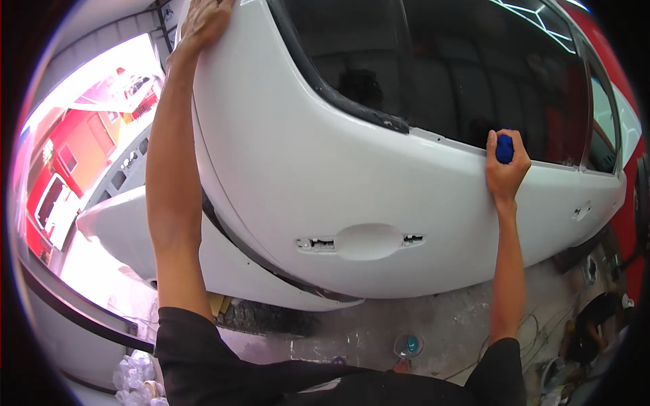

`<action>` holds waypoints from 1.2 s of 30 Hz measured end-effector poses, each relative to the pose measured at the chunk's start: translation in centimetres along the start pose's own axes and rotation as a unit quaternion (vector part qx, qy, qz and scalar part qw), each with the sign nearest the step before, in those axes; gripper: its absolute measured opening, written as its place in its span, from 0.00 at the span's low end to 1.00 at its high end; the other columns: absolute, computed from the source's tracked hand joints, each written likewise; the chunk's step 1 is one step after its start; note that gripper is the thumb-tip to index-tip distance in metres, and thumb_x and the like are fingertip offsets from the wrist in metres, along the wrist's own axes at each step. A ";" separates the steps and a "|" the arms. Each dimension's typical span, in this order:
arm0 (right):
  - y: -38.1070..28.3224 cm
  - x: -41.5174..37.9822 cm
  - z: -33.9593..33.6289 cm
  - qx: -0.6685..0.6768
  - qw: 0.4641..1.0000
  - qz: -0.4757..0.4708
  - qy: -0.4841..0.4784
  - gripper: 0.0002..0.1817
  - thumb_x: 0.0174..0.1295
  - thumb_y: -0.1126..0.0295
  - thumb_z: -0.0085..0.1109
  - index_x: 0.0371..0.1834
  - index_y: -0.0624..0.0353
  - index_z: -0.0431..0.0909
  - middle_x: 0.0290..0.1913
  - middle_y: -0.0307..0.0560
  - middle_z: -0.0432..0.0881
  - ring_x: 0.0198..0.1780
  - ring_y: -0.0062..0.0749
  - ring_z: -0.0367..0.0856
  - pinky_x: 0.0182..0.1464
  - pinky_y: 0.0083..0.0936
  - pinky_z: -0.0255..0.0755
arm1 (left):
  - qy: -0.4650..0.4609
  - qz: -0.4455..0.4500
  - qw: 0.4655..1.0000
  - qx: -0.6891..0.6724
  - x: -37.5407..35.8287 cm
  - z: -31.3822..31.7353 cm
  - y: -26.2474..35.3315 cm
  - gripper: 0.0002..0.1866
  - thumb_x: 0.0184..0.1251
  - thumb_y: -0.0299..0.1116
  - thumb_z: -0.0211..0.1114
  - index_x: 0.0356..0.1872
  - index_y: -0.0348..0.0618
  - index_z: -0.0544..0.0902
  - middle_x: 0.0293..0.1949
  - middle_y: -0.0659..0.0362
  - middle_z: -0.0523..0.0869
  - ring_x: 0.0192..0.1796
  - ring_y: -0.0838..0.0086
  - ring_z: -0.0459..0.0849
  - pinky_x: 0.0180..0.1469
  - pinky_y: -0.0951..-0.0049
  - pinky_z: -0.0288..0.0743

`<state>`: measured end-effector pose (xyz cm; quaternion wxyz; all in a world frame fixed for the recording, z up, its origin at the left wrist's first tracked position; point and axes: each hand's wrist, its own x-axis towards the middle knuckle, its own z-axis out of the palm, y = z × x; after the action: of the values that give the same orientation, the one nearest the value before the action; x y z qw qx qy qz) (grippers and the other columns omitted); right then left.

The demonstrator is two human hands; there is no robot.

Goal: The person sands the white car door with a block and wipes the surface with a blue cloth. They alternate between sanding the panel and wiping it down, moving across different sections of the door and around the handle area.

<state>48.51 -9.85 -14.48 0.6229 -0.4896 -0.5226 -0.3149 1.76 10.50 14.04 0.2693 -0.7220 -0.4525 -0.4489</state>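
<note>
A white car door [271, 155] without its handle fills the middle of the view. My right hand [508, 177] is closed around a small blue pad [504, 149], just at the lower edge of the dark window [474, 74]. How the pad meets the door is hidden by the fingers. Up at the top left, my left hand [205, 24] lies stretched out on the white bodywork near the door's edge, its fingertips cut off by the frame. Two handle openings [318, 243] flank an oval recess [369, 241] lower on the door.
A detached-looking white panel [122, 216] stands low on the left. On the floor are a round container [409, 345] with something turquoise in it and thin cables [474, 362]. Another person in dark clothes [589, 328] bends low at right. Plastic-wrapped items [139, 379] sit lower left.
</note>
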 end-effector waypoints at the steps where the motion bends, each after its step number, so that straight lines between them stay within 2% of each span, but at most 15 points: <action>1: -0.2 -0.1 0.0 0.001 1.000 0.006 -0.004 0.08 0.73 0.67 0.73 0.40 0.57 0.83 0.31 0.44 0.86 0.32 0.31 0.86 0.38 0.27 0.78 | 0.002 0.005 1.000 -0.014 -2.2 0.4 0.2 0.40 0.90 0.53 0.43 0.91 0.41 0.47 0.92 0.48 0.46 0.93 0.58 0.39 0.92 0.60 0.31; 4: 0.3 0.1 0.3 0.001 1.000 0.000 0.008 0.08 0.72 0.67 0.73 0.40 0.56 0.83 0.32 0.44 0.86 0.32 0.33 0.86 0.38 0.27 0.78 | -0.007 0.086 0.995 0.059 -10.6 0.4 3.4 0.40 0.89 0.50 0.47 0.91 0.42 0.47 0.92 0.47 0.46 0.93 0.57 0.41 0.92 0.58 0.32; 8: 0.1 0.2 0.2 0.013 1.000 0.002 0.008 0.09 0.71 0.68 0.73 0.38 0.58 0.83 0.31 0.44 0.86 0.32 0.33 0.86 0.38 0.28 0.78 | 0.003 0.032 0.999 0.008 -7.5 -0.8 5.1 0.39 0.90 0.52 0.44 0.91 0.45 0.47 0.92 0.50 0.47 0.93 0.58 0.40 0.92 0.55 0.30; 9: 0.2 0.3 0.1 0.016 1.000 0.005 0.006 0.09 0.71 0.68 0.73 0.38 0.58 0.83 0.31 0.44 0.86 0.32 0.33 0.86 0.38 0.29 0.78 | 0.025 0.021 0.999 0.016 -7.0 0.3 4.3 0.38 0.90 0.53 0.41 0.91 0.47 0.48 0.92 0.52 0.47 0.93 0.60 0.38 0.92 0.58 0.29; 12: 0.2 0.3 0.3 0.021 0.999 -0.003 0.026 0.09 0.69 0.68 0.74 0.37 0.60 0.83 0.31 0.48 0.86 0.32 0.42 0.86 0.40 0.32 0.79 | 0.148 0.083 0.986 -0.008 -10.9 4.3 3.8 0.37 0.89 0.54 0.48 0.89 0.49 0.59 0.90 0.53 0.58 0.92 0.57 0.50 0.90 0.52 0.39; 15: 1.4 0.2 0.6 0.044 0.998 -0.021 0.037 0.10 0.65 0.68 0.76 0.37 0.60 0.83 0.35 0.52 0.87 0.37 0.54 0.86 0.42 0.41 0.80 | 0.085 0.133 0.987 -0.005 -22.7 4.3 11.5 0.35 0.89 0.47 0.50 0.90 0.50 0.57 0.90 0.55 0.57 0.92 0.61 0.48 0.90 0.50 0.36; 17: 1.4 0.2 0.3 0.046 0.998 -0.031 0.038 0.11 0.61 0.66 0.76 0.38 0.59 0.84 0.36 0.51 0.87 0.41 0.54 0.87 0.45 0.44 0.80 | 0.045 0.147 0.988 0.006 -23.9 3.5 12.4 0.32 0.90 0.41 0.49 0.89 0.50 0.59 0.90 0.55 0.59 0.92 0.64 0.49 0.90 0.51 0.36; 18: 1.7 0.3 0.3 0.047 0.995 -0.064 0.063 0.11 0.63 0.66 0.76 0.36 0.59 0.83 0.34 0.53 0.86 0.37 0.53 0.86 0.42 0.39 0.80 | 0.090 0.132 0.987 -0.014 -21.7 3.7 10.9 0.30 0.90 0.42 0.49 0.87 0.47 0.64 0.88 0.51 0.62 0.91 0.61 0.54 0.90 0.53 0.40; 20: 1.5 0.3 0.1 0.055 0.995 -0.047 0.064 0.11 0.61 0.65 0.77 0.35 0.58 0.83 0.34 0.51 0.87 0.38 0.53 0.87 0.44 0.42 0.81 | 0.141 0.112 0.984 0.005 -15.3 4.6 3.6 0.30 0.92 0.49 0.47 0.83 0.41 0.71 0.84 0.47 0.71 0.87 0.52 0.64 0.87 0.55 0.51; 22: 1.6 0.3 0.3 0.053 0.996 -0.031 0.066 0.11 0.59 0.65 0.77 0.34 0.57 0.84 0.33 0.50 0.87 0.38 0.52 0.87 0.44 0.41 0.81 | 0.139 0.075 0.987 0.028 -13.9 5.4 2.0 0.32 0.92 0.52 0.44 0.85 0.43 0.68 0.85 0.48 0.67 0.87 0.52 0.62 0.87 0.52 0.53; 27: 1.6 -0.2 0.4 0.065 0.995 0.007 0.070 0.12 0.55 0.64 0.77 0.34 0.53 0.82 0.34 0.51 0.87 0.41 0.53 0.87 0.50 0.46 0.81 | 0.132 0.174 0.975 0.037 -28.4 8.7 15.7 0.37 0.91 0.58 0.43 0.89 0.46 0.60 0.89 0.52 0.59 0.90 0.56 0.56 0.88 0.46 0.46; 30: 1.7 -0.3 0.6 0.036 0.999 0.029 0.026 0.13 0.56 0.60 0.77 0.37 0.52 0.83 0.36 0.50 0.88 0.44 0.48 0.88 0.49 0.43 0.85 | 0.131 0.152 0.980 0.007 -24.3 8.7 11.6 0.39 0.90 0.61 0.41 0.89 0.47 0.59 0.90 0.53 0.58 0.90 0.57 0.55 0.89 0.44 0.45; 32: 1.5 -0.4 0.4 0.040 0.998 0.038 0.017 0.14 0.56 0.61 0.78 0.38 0.52 0.84 0.37 0.49 0.88 0.45 0.48 0.88 0.48 0.43 0.85 | 0.163 0.078 0.982 0.057 -20.2 7.2 9.8 0.38 0.91 0.61 0.37 0.88 0.48 0.61 0.88 0.54 0.62 0.90 0.56 0.55 0.88 0.43 0.47; 34: 1.6 -0.4 0.8 0.045 0.998 0.029 0.023 0.14 0.55 0.61 0.78 0.38 0.53 0.84 0.37 0.49 0.88 0.45 0.48 0.88 0.48 0.43 0.85 | 0.174 0.070 0.980 0.064 -21.5 7.9 10.4 0.39 0.91 0.63 0.34 0.88 0.48 0.62 0.88 0.54 0.62 0.90 0.56 0.56 0.88 0.43 0.49; 36: 1.9 -0.5 0.6 0.043 0.998 0.034 0.028 0.14 0.55 0.62 0.79 0.38 0.53 0.84 0.38 0.49 0.88 0.45 0.48 0.88 0.49 0.43 0.85 | 0.133 0.118 0.983 0.040 -27.1 8.4 15.4 0.39 0.90 0.64 0.33 0.88 0.50 0.61 0.88 0.55 0.62 0.90 0.58 0.55 0.89 0.46 0.47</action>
<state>49.87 -8.69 -15.55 0.6680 -0.4711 -0.5009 -0.2845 13.88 -0.90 -13.67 0.4073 -0.6927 -0.3417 -0.4874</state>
